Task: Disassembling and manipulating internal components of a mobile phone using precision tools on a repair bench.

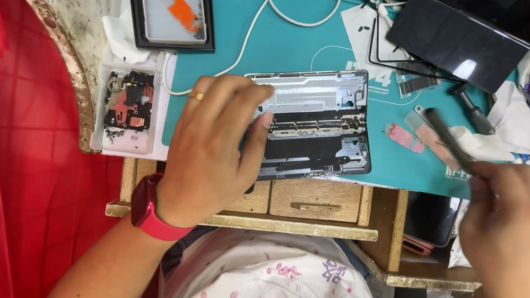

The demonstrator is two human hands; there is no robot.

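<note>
Steadying: left hand (211, 148) lies flat on the left part of the opened tablet (317, 125), fingers spread, pinning it rather than clasping it.
Tablet: lies back-off on the teal mat (273, 42) at the desk's front edge, metal frame and a dark board strip exposed.
Right hand: right hand (511, 219), at the right edge, has its grip closed on a thin dark tool (448, 141); the tip points up and left, well apart from the tablet. The frame is blurred here, so the tool's kind cannot be told.
Nearby: pink tab (404, 138) on the mat just under the tool; white tray (130, 110) of small parts left of the mat; dark panel (456, 38) at top right; white cable (249, 34) crossing the mat.
Advice: keep the flat palm off the exposed board strip, bear on the bare frame only, and bring the tip in low and slow.
</note>
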